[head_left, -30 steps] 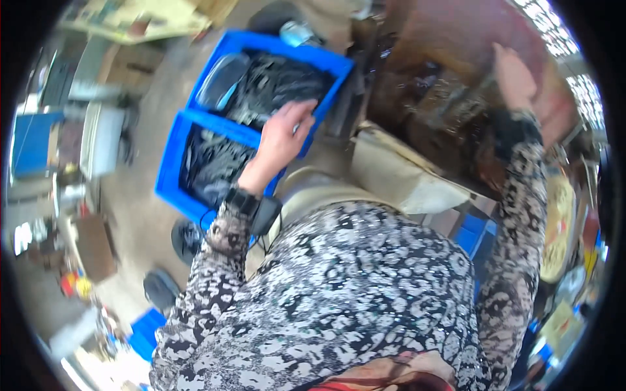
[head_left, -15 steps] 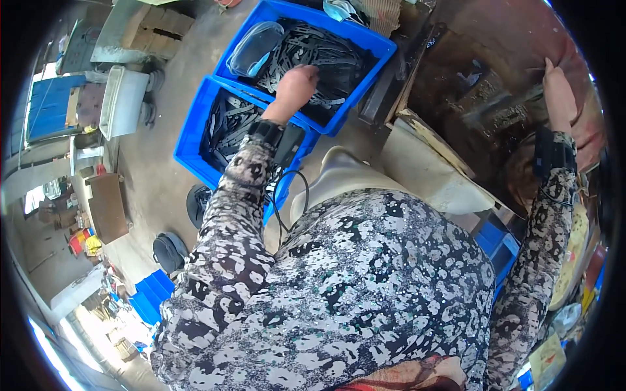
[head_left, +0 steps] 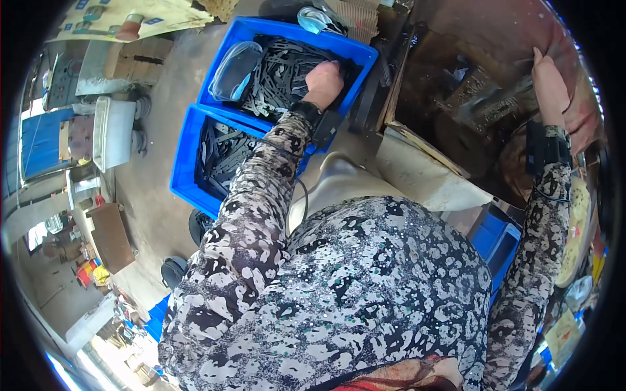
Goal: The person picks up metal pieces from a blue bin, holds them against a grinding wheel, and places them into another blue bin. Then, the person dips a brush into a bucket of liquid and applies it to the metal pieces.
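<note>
My left hand is down in the farther blue bin, at its right side, among many thin dark metal strips. Its fingers are curled closed, and what they grip, if anything, is hidden. A clear plastic tub rests at the left end of this bin. My right hand lies stretched out against a reddish-brown sheet at the far right, beside a wet, dirty brown hollow. Both wrists wear black bands.
A second blue bin with similar strips stands nearer and to the left. A pale curved panel with a worn edge borders the hollow. Cardboard and a blue face mask lie beyond the bins. A white basin stands farther left.
My left hand has moved right across the bin, deeper toward its right side, and its fingers are more curled. My right hand stays on the reddish-brown sheet. The whole view has shifted slightly.
</note>
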The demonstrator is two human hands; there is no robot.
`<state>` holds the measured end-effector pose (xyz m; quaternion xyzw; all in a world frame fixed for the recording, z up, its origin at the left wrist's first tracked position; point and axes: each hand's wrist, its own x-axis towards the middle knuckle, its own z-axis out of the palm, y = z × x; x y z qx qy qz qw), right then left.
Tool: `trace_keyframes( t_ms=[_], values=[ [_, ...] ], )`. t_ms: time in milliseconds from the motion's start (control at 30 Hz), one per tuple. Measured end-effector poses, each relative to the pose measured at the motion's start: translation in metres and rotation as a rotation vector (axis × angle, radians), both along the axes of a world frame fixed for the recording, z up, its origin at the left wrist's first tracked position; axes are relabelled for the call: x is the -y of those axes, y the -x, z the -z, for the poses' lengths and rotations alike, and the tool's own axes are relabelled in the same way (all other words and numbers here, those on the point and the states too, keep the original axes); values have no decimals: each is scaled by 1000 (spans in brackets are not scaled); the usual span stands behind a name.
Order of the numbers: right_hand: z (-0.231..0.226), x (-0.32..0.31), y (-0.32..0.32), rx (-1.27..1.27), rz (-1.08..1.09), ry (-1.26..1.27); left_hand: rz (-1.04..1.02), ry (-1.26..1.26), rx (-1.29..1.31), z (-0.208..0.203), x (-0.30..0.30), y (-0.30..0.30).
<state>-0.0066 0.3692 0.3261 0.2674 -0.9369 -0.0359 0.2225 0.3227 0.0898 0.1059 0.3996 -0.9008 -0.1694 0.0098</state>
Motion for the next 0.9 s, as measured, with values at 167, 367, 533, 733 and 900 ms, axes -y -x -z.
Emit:
trace_keyframes(
  t_ms=[167,367,533,733,900],
  values=[
    [-9,-16,3,94,107,-140,-17,-143,-109,19,-18,32],
    [-25,-12,-8,187,138,-83,-193,-264,-400,46,5,12],
    [-25,-29,-10,99,121,-136,-431,-1000,-1081,-2,-11,0],
    [7,-21,21,-26,-133,-142,-494,-1144,-1026,-48,-31,-41],
    [4,26,-53,-160,-70,172,-421,-1261,-1004,-95,-69,-28]
  ],
)
